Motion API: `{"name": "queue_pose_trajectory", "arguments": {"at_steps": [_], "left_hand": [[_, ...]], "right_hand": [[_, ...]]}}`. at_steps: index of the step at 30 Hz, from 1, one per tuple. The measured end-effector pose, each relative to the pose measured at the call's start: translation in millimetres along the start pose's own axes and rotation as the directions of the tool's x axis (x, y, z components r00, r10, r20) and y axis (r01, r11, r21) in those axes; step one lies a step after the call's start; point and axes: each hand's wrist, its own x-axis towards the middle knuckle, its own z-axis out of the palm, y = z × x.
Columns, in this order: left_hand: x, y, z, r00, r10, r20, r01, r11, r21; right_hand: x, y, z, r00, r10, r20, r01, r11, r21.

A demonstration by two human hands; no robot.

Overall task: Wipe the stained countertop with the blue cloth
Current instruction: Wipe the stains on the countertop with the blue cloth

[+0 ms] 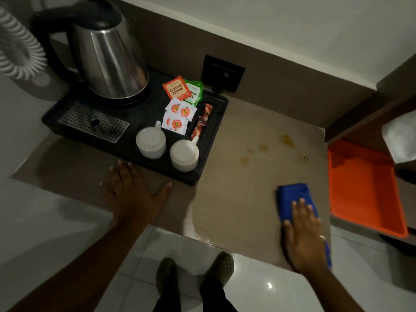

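A folded blue cloth (pixel 292 195) lies on the brown countertop (pixel 243 199) near its front right corner. My right hand (pixel 304 235) rests flat on the cloth's near part, fingers spread, pressing it down. Several yellow-orange stains (pixel 287 140) dot the countertop farther back, apart from the cloth. My left hand (pixel 132 190) lies flat and open on the countertop by the front edge of the black tray, holding nothing.
A black tray (pixel 209 154) at the left holds a steel kettle (pixel 108 55), two upturned white cups (pixel 151 140), tea sachets (pixel 176 88) and a metal grate. An orange tray (pixel 364 190) sits just right of the countertop. A wall socket (pixel 222 73) is behind.
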Motion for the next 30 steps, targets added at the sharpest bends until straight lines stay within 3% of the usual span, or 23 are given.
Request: {"name": "queue_pose_trajectory", "arguments": {"at_steps": [2,4,6,8,10,12,14,19,22,24,26,28,30], "left_hand": [[1.0,1.1,-1.4,1.0,-0.003,-0.007,0.003,1.0,-0.006],[1.6,1.4,-2.4,1.0,-0.009,-0.006,0.009,1.0,-0.004],[2.6,1.0,-2.3,1.0,-0.015,0.004,0.015,1.0,0.0],[3.0,1.3,-1.8,1.0,-0.016,0.009,0.016,1.0,0.009],[2.6,1.3,-2.0,1.0,-0.021,0.009,0.021,1.0,0.019],[2.4,2.0,-2.5,0.999,-0.031,0.012,0.031,0.999,0.027],[2.7,4.0,-3.3,0.999,-0.036,0.014,0.036,0.999,0.028],[1.7,6.6,-7.8,0.999,-0.038,0.017,0.038,0.998,0.041],[1.5,8.1,-9.9,0.999,-0.045,0.022,0.045,0.999,0.029],[2.8,9.1,-10.4,0.998,-0.054,0.018,0.054,0.998,0.025],[3.1,9.6,-11.7,0.997,-0.064,0.032,0.063,0.997,0.044],[2.7,9.8,-13.3,0.997,-0.069,0.027,0.067,0.997,0.046],[1.7,11.6,-14.9,0.998,-0.062,0.03,0.061,0.997,0.045]], "right_hand": [[26.4,3.1,-5.3,0.982,0.179,-0.053,-0.18,0.984,-0.014],[58.1,-22.4,-8.3,0.919,0.382,-0.097,-0.382,0.924,0.02],[84.3,-63.2,-7.4,0.877,0.474,-0.077,-0.469,0.88,0.078],[89.4,-104.4,4.4,0.946,0.322,-0.042,-0.318,0.946,0.067],[71.2,-128.9,17.1,0.999,0.033,-0.003,-0.033,0.999,0.014],[47.6,-118.6,16.4,0.982,-0.178,0.065,0.18,0.983,-0.019],[35.1,-77.2,7.9,0.969,-0.232,0.09,0.233,0.972,-0.008],[66.6,10.2,-16.0,0.991,0.125,-0.047,-0.125,0.992,-0.005],[127.8,-7.7,-21.3,0.917,0.386,-0.099,-0.387,0.922,0.007],[166.3,-37.6,-22.4,0.877,0.476,-0.073,-0.472,0.879,0.066],[180.2,-64.5,-17.5,0.935,0.353,-0.042,-0.35,0.935,0.062],[166.6,-72.4,-8.3,0.998,0.06,-0.01,-0.06,0.998,0.013],[138.6,-51.7,-11.7,0.99,-0.137,0.024,0.137,0.991,0.006]]}}
